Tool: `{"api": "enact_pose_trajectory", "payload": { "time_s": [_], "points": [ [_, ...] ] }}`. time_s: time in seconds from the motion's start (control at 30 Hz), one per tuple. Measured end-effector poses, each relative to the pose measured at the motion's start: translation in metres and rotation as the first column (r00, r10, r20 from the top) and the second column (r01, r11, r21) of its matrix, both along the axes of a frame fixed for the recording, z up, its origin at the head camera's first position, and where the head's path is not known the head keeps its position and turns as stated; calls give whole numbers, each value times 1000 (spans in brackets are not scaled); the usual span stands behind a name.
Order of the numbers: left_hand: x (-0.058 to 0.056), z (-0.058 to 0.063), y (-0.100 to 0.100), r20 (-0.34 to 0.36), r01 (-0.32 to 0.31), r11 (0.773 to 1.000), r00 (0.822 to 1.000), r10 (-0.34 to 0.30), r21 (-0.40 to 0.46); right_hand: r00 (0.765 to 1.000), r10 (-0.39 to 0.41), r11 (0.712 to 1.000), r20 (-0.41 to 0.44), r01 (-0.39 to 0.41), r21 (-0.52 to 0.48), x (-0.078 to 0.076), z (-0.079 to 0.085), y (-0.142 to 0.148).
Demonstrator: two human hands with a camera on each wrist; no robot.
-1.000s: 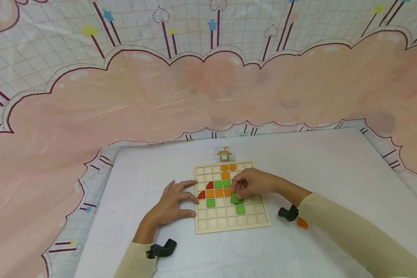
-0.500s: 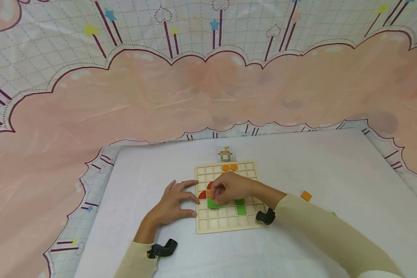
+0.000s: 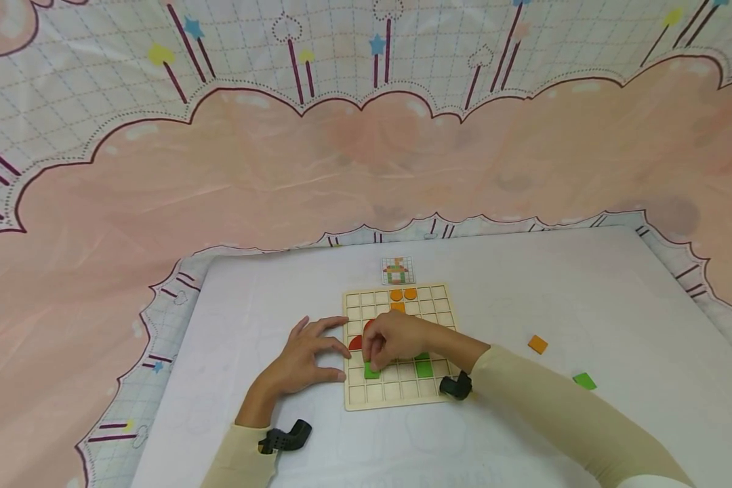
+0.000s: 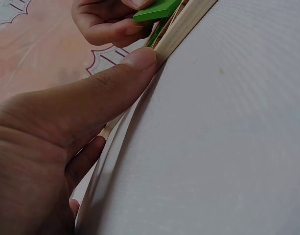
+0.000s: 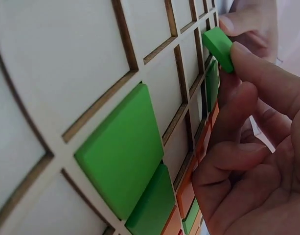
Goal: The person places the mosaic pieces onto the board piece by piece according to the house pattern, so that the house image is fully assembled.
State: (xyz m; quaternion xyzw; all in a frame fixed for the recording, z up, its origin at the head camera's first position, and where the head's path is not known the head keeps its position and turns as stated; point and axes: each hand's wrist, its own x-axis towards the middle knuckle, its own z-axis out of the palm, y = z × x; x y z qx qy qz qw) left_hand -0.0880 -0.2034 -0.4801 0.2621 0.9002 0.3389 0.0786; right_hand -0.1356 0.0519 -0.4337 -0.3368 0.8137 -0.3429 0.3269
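A wooden grid board point(image 3: 382, 393) lies on the white table, partly filled with coloured tiles. My right hand point(image 3: 396, 337) reaches across it and pinches a green square tile point(image 5: 219, 46) between thumb and fingertips, tilted over a cell at the board's left side. Just beyond that cell another green tile point(image 5: 212, 84) is seated. Along the board's left edge rests my left hand point(image 3: 308, 358), fingers spread, its thumb point(image 4: 140, 58) against the wooden rim. Two orange discs point(image 3: 403, 294), an orange square point(image 3: 398, 307), red quarter-round pieces point(image 3: 355, 343) and a green square point(image 3: 423, 369) sit in cells. My right hand covers the middle rows.
A small picture card point(image 3: 398, 270) with a coloured grid pattern lies behind the board. Off to the right, a loose orange square point(image 3: 538, 344) and a loose green square point(image 3: 584, 381) lie on the white table point(image 3: 268, 291). A patterned cloth point(image 3: 366, 169) hangs behind.
My right hand has carried the green tile from the board's right part leftward, then slightly nearer to me. The loose tiles at right have come into view. My left hand has stayed put.
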Motion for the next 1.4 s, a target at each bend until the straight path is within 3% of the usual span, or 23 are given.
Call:
{"api": "enact_pose_trajectory", "payload": {
  "time_s": [0.77,1.4],
  "points": [
    [0,-1,0,-9,4,1000,1000,-4,8,990,13,1000,-140,-13,1,11,-6,-2],
    [-1,-3,0,-5,-5,1000,1000,5,7,987,-31,999,-157,32,1,9,-11,19]
  ]
}}
